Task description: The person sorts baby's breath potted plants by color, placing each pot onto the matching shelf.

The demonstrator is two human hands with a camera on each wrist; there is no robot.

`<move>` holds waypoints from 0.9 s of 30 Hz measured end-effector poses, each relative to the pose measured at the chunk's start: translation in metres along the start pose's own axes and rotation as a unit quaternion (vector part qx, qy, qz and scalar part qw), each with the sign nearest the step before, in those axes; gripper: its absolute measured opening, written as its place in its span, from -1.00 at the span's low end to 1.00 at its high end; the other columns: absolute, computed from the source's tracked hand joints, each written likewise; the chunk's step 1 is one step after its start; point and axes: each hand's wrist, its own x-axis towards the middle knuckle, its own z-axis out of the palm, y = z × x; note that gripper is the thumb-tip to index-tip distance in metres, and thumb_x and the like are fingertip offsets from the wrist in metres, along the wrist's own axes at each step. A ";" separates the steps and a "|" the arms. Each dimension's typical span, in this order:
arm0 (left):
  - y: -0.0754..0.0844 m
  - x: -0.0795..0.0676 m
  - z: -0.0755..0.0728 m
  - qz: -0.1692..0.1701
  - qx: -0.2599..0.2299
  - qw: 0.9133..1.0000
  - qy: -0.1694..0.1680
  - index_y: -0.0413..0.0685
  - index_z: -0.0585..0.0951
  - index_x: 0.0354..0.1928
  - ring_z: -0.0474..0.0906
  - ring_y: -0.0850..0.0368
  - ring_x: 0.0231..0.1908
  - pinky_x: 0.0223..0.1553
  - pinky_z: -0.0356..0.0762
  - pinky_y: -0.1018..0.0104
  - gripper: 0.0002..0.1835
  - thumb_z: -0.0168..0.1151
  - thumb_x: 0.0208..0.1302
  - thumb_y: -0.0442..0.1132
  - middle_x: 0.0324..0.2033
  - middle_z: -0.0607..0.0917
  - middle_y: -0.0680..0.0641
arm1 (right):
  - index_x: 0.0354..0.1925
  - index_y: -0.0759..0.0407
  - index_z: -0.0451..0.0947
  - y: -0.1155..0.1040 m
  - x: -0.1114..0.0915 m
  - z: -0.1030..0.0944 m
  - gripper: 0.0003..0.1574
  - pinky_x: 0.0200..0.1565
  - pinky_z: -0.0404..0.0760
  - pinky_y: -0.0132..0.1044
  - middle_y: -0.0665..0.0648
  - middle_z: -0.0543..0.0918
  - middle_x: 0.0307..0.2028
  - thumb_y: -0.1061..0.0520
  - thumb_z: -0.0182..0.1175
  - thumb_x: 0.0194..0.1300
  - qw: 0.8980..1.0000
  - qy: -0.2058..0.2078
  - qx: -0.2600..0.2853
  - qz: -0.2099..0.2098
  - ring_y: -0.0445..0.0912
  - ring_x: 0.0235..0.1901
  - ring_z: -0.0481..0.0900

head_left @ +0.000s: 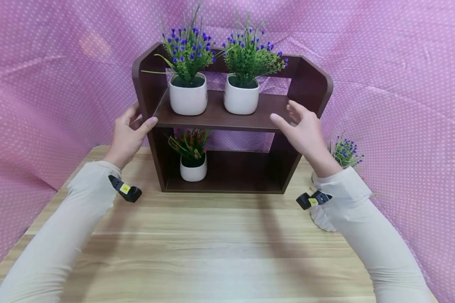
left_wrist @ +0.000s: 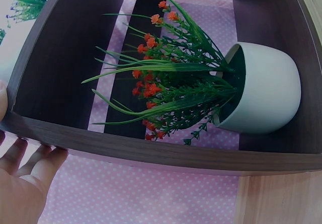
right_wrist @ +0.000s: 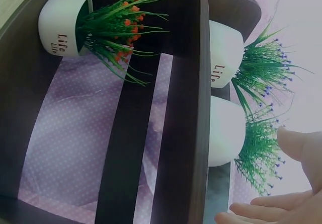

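Note:
A dark brown two-tier shelf [head_left: 242,122] stands on the wooden table. My left hand [head_left: 126,136] holds its left side panel, thumb at the front edge of the middle board and fingers against the outer face. Two white pots with purple-flowered plants, the left pot [head_left: 188,97] and the right pot [head_left: 241,96], stand on the upper tier. Below, at the left, is a white pot [left_wrist: 274,90] with an orange-red flowered plant. My right hand [head_left: 303,128] is held up with thumb and fingers spread, by the right end of the upper tier, holding nothing.
Another purple-flowered plant [head_left: 346,152] is to the right of the shelf, its white pot [head_left: 323,218] partly behind the right forearm. A pink dotted cloth [head_left: 394,109] hangs behind and at both sides. The wooden table [head_left: 220,244] extends toward me.

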 end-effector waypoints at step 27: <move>0.000 0.000 0.002 0.000 -0.012 1.000 0.008 0.10 0.31 0.40 0.34 -0.04 0.30 0.19 0.45 0.34 -0.34 0.27 0.27 -0.23 0.32 0.38 -0.12 | 0.43 0.20 0.14 0.072 -0.090 -0.045 -0.10 0.30 0.36 -0.16 0.23 0.32 0.35 -0.13 0.21 0.30 0.998 0.014 0.009 0.059 0.09 0.34 0.28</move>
